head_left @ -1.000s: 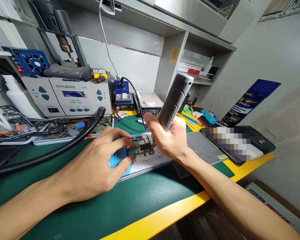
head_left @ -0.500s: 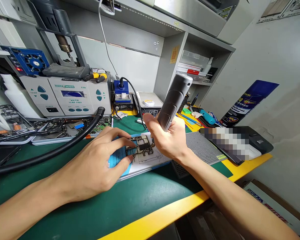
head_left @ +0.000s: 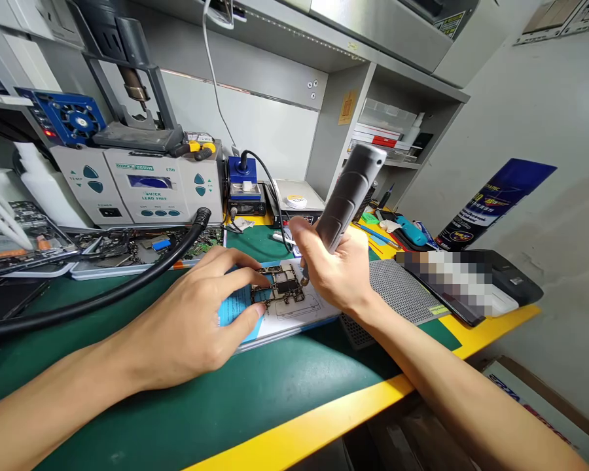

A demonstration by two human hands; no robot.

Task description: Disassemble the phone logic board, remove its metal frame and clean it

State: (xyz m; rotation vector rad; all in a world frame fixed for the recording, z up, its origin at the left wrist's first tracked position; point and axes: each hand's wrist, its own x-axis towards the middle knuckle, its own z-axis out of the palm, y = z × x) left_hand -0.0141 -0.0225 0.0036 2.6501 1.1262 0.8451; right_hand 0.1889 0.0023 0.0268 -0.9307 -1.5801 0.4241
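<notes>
My left hand (head_left: pixel 201 307) lies on a booklet (head_left: pixel 319 315), its thumb and fingers gripping the left side of a small dark circuit board (head_left: pixel 287 286). The board rests flat on the white and blue cover. In a closed fist, my right hand (head_left: pixel 338 275) grips a thick grey pen-style power tool (head_left: pixel 351 196), slanted with its top end up and to the right. Its slim brass-coloured tip (head_left: pixel 305 280) points down at the board's right edge. Whether the tip touches the board I cannot tell.
A rework station (head_left: pixel 142 186) with a black hose (head_left: pixel 127 281) stands at the back left, beside trays of scrap boards (head_left: pixel 137 252). A perforated grey plate (head_left: pixel 407 294) lies right of the booklet. Beyond it are a phone (head_left: pixel 451 301) and a spray can (head_left: pixel 495 203).
The whole view has shifted slightly, so everything appears a little further right. The tool's tip shows a bit more clearly at the board's right edge. Both hands keep their grips.
</notes>
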